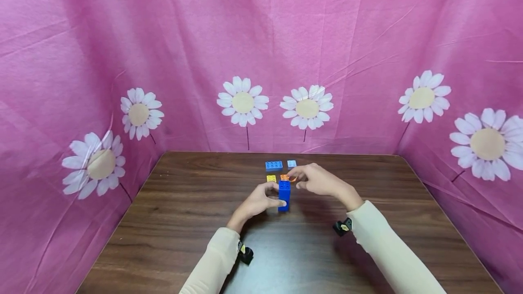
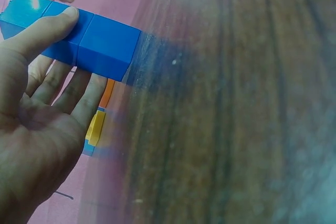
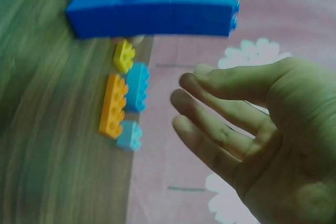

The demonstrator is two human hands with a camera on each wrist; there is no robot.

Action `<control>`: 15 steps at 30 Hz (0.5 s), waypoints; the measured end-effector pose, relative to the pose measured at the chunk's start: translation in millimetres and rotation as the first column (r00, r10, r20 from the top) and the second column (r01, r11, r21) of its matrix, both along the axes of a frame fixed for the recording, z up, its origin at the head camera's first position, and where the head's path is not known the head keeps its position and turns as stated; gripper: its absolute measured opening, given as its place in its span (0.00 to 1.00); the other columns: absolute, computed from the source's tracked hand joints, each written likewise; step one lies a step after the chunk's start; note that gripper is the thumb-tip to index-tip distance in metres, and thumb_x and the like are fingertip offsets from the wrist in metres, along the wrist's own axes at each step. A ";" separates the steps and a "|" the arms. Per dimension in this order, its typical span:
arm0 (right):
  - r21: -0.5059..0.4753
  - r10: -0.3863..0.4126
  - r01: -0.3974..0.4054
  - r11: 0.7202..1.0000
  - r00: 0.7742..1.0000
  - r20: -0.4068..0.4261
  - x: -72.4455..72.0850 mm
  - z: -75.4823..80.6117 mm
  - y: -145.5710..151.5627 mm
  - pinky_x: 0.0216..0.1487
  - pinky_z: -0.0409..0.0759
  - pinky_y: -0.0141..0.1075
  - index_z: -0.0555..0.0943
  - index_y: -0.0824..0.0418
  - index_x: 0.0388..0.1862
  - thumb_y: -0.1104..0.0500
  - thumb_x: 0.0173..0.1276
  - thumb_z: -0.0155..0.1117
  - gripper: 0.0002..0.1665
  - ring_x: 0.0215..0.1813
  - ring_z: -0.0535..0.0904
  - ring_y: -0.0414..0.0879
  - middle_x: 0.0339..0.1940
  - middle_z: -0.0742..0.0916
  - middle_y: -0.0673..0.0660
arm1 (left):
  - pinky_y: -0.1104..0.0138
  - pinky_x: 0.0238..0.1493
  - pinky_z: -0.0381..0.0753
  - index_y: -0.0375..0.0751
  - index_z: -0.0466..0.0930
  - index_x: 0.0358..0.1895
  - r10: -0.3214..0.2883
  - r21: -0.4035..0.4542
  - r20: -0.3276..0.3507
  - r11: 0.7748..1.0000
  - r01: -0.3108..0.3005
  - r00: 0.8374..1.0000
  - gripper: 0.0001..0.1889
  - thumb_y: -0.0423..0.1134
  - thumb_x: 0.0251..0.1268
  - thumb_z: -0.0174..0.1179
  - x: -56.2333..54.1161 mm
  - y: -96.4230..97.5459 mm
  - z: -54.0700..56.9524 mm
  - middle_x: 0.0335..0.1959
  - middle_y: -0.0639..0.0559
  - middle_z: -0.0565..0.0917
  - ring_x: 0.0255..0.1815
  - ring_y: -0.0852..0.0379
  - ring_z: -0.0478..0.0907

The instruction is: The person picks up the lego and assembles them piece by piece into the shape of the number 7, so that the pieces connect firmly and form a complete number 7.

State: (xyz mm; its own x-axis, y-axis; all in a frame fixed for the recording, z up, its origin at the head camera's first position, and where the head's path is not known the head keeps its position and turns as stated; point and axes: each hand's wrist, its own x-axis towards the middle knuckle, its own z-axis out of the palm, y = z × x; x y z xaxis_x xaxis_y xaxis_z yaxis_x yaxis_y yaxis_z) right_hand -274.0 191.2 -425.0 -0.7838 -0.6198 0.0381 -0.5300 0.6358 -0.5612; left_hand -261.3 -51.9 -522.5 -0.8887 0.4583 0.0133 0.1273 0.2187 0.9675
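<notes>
A tower of blue toy building bricks (image 1: pixel 284 198) stands upright on the table, studs at its top; seams between stacked bricks show in the left wrist view. My left hand (image 1: pixel 255 201) grips it, thumb (image 2: pixel 58 23) across the near face and fingers behind. To the right, my right hand (image 1: pixel 320 181) hovers in the air with loosely bent fingers. Nothing is between its fingers in the right wrist view, where the hand (image 3: pixel 262 124) stays apart from the tower. Behind the tower lies an orange brick (image 3: pixel 112 106), partly hidden in the head view.
A yellow brick (image 1: pixel 271 178), a long blue brick (image 1: pixel 273 165) and a small light blue brick (image 1: pixel 291 164) lie behind the tower on the dark wooden table (image 1: pixel 184 194). A pink cloth (image 1: pixel 196 49) with white daisies hangs round the table's back and sides.
</notes>
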 end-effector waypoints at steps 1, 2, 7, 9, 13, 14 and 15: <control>-0.006 -0.016 0.016 1.000 1.000 -0.006 -3.2 -0.9 2.2 0.54 0.90 0.48 0.85 0.65 0.63 0.69 0.73 0.68 0.20 0.55 0.90 0.56 0.54 0.92 0.62 | 0.67 0.52 0.82 0.38 0.82 0.54 0.001 -0.001 0.000 1.000 -0.001 1.000 0.19 0.37 0.63 0.77 0.1 -0.1 0.0 0.47 0.49 0.87 0.46 0.59 0.83; -0.012 -0.034 0.033 0.999 0.999 -0.014 -5.9 -2.2 4.3 0.55 0.90 0.49 0.85 0.65 0.63 0.69 0.73 0.68 0.20 0.55 0.90 0.55 0.54 0.92 0.62 | 0.67 0.52 0.82 0.37 0.82 0.54 0.001 -0.002 0.000 1.000 -0.001 1.000 0.19 0.37 0.63 0.77 0.1 -0.2 -0.3 0.47 0.49 0.87 0.46 0.59 0.82; -0.039 -0.131 0.129 0.991 0.989 -0.062 -19.2 -13.4 13.8 0.56 0.89 0.51 0.88 0.63 0.58 0.66 0.75 0.67 0.15 0.55 0.90 0.55 0.52 0.93 0.60 | 0.67 0.52 0.82 0.37 0.81 0.54 -0.005 -0.009 0.008 1.000 0.005 1.000 0.20 0.37 0.63 0.76 0.7 -1.1 -0.8 0.47 0.49 0.87 0.46 0.58 0.82; -0.041 -0.147 0.144 0.989 0.985 -0.091 -24.9 -19.0 16.6 0.57 0.89 0.51 0.89 0.64 0.57 0.67 0.75 0.67 0.14 0.54 0.90 0.56 0.51 0.93 0.60 | 0.66 0.52 0.82 0.37 0.80 0.54 -0.006 -0.012 0.005 1.000 0.006 1.000 0.20 0.37 0.64 0.76 0.6 -1.3 -0.8 0.47 0.49 0.87 0.46 0.58 0.82; -0.045 -0.165 0.161 0.986 0.979 -0.116 -35.7 -30.2 18.4 0.57 0.88 0.53 0.89 0.66 0.56 0.69 0.75 0.65 0.14 0.54 0.90 0.56 0.50 0.93 0.60 | 0.66 0.53 0.81 0.38 0.80 0.54 -0.010 -0.015 0.002 1.000 0.010 1.000 0.20 0.37 0.64 0.76 0.4 -1.0 0.3 0.48 0.49 0.86 0.46 0.58 0.82; -0.044 -0.169 0.165 0.985 0.978 -0.121 -38.1 -32.8 18.1 0.57 0.88 0.53 0.89 0.67 0.55 0.69 0.75 0.64 0.14 0.54 0.90 0.56 0.50 0.93 0.60 | 0.65 0.53 0.81 0.38 0.80 0.54 -0.013 -0.016 0.002 1.000 0.013 1.000 0.20 0.38 0.64 0.76 0.5 -0.8 0.9 0.48 0.49 0.86 0.46 0.58 0.82; -0.042 -0.170 0.166 0.985 0.977 -0.125 -40.3 -35.2 17.4 0.58 0.88 0.53 0.89 0.67 0.55 0.69 0.75 0.64 0.14 0.54 0.90 0.55 0.50 0.93 0.61 | 0.65 0.53 0.81 0.38 0.80 0.54 -0.015 -0.016 0.003 1.000 0.015 1.000 0.20 0.38 0.64 0.76 0.7 -0.6 1.7 0.48 0.49 0.86 0.46 0.58 0.82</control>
State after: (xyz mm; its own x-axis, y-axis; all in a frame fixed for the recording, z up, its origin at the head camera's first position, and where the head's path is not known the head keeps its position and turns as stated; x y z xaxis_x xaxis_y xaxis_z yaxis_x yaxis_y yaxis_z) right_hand -314.2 208.6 -460.3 -0.8641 -0.4766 0.1618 -0.4857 0.7050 -0.5169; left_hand -260.6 -52.5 -520.8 -0.8816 0.4720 0.0038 0.1284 0.2322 0.9642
